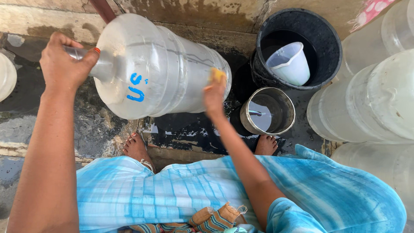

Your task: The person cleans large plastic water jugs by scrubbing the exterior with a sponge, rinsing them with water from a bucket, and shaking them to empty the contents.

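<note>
**A:** Where is the big jug, and how are the hands set on it?

**B:** The clear water jug (159, 67) lies tilted on its side over the wet floor (92, 129), neck to the left. The left hand (64, 64) is closed around the neck. The right hand (214, 95) presses a yellow sponge (218, 75) against the jug's side near its base, fingers curled on the sponge.

**A:** How much room is there around it?

**B:** Tight on the right. A steel pot (267, 111) with water in it stands just beside the right hand, and behind it a black bucket (297, 47) holds a clear plastic measuring jug (290, 63). More large clear jugs (371, 99) crowd the right edge, touching one another. To the left the floor is more open, with another pale container (6, 75) at the frame's border. A wall (207, 17) runs close behind the jug's upper side.

**A:** What can't you make out?

**B:** The jug's mouth is covered by the left hand, so whether it is capped I cannot tell. The pale container is cut off, as are the jugs at the right. The person's feet (137, 149) show only partly above the blue striped cloth (194, 190) over the lap. What the jug's underside rests on is hidden.
</note>
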